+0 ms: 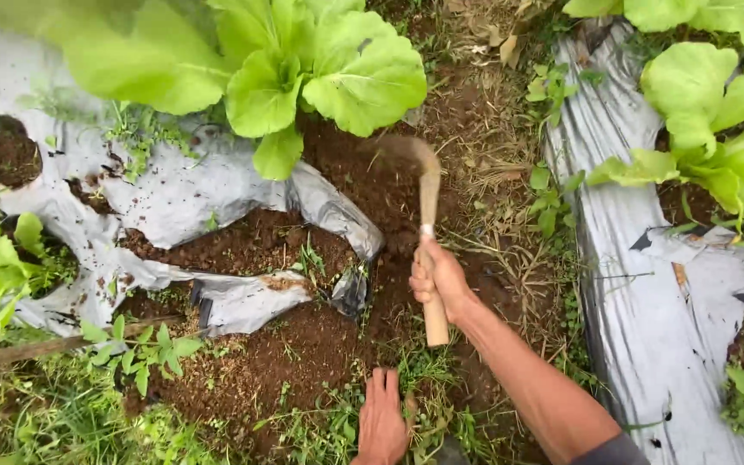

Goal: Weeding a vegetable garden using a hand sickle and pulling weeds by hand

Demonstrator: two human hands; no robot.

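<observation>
Wooden sickle gripped in the right hand; at its 7 o'clock, the left hand lies open on weeds.

Wooden sickle handle — glossy, crinkled plastic mulch.

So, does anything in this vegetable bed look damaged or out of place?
Yes: the grey plastic mulch sheet on the left bed is torn and crumpled, with bare soil showing through the rips. Weeds grow at its ragged edge.
</observation>
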